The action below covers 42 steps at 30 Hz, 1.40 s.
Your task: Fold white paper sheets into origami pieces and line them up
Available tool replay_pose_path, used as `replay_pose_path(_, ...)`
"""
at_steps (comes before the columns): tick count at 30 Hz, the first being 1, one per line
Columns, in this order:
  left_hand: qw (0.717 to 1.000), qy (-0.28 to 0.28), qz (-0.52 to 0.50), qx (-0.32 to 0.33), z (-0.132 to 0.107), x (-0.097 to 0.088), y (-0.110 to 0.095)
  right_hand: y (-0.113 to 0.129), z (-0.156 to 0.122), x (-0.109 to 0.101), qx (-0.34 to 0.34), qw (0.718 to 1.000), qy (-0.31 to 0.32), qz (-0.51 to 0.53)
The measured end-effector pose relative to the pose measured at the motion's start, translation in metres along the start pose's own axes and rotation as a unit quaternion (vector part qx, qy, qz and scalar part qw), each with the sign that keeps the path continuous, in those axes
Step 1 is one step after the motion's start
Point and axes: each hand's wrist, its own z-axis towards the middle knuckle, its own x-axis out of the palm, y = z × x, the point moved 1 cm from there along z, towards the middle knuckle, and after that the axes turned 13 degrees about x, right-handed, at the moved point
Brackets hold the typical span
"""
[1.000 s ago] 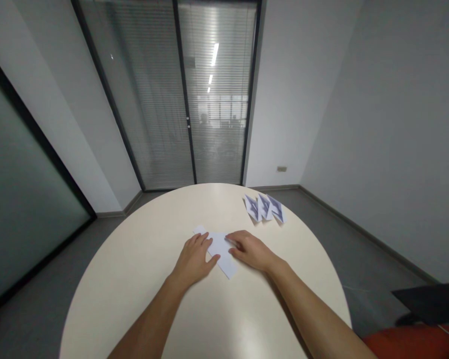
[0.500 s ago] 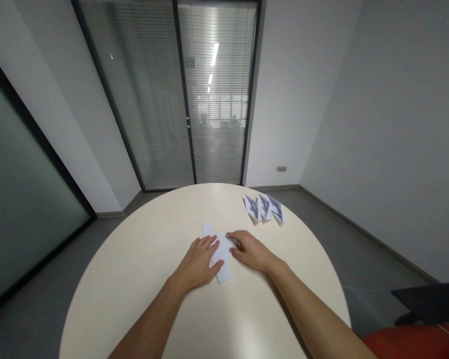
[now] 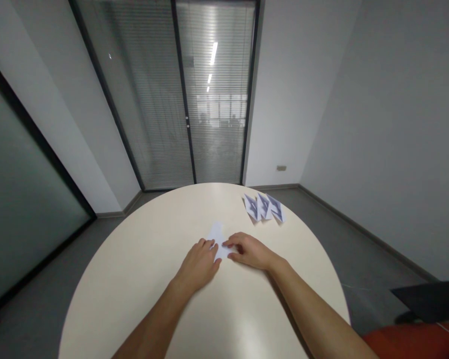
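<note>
A folded piece of white paper (image 3: 216, 231) lies on the table between my two hands, its narrower end pointing away from me. My left hand (image 3: 199, 264) rests over its left side, fingers stretched out and thumb apart, the fingertips on the sheet. From the other side my right hand (image 3: 250, 252) touches the paper's right part with bent fingers. A gap shows between its index finger and thumb. Both hands' fingertips hide some of the lower part of the sheet, so its full outline cannot be made out.
Three folded paper pieces (image 3: 264, 207) stand in a row near the far right edge of the round cream table (image 3: 142, 249). Beyond the table is a glass partition with blinds (image 3: 217, 149). A dark flat object (image 3: 430, 301) and something red (image 3: 407, 344) are at the lower right.
The paper has been turned: its long strip, which pointed toward me at the lower end, no longer shows there. Both hands have shifted slightly, with the right fingertips moving left.
</note>
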Motion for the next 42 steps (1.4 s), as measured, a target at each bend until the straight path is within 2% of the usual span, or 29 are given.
replay_pose_path(8, 1.0, 0.011, 0.002, 0.01, 0.003, -0.005, 0.001, 0.001, -0.001, -0.002, -0.035, 0.999, -0.001, -0.021)
replay_pose_path(15, 0.999, -0.012, -0.029, 0.016, 0.002, 0.0, 0.007, 0.004, 0.001, -0.007, -0.066, 0.995, -0.007, -0.069)
replay_pose_path(25, 0.984, -0.093, -0.152, -0.003, -0.001, 0.0, 0.018, 0.008, 0.0, -0.008, -0.08, 0.993, -0.039, -0.083)
replay_pose_path(27, 0.978, -0.107, -0.177, 0.008, -0.001, 0.001, 0.019, 0.004, 0.0, -0.007, -0.07, 0.992, -0.043, -0.093)
replay_pose_path(31, 0.971, -0.126, -0.2, 0.013, -0.001, 0.004, 0.018, -0.003, 0.0, -0.008, -0.004, 0.992, -0.059, -0.114)
replay_pose_path(34, 0.975, -0.141, -0.173, -0.021, -0.002, 0.004, 0.018, -0.005, 0.001, -0.01, 0.03, 0.991, -0.065, -0.111)
replay_pose_path(38, 0.974, -0.159, -0.143, -0.069, -0.003, 0.001, 0.02, -0.004, 0.003, -0.012, 0.03, 0.991, -0.088, -0.1)
replay_pose_path(42, 0.975, -0.161, -0.126, -0.09, -0.004, 0.001, 0.022, -0.005, 0.004, -0.013, 0.04, 0.99, -0.115, -0.076)
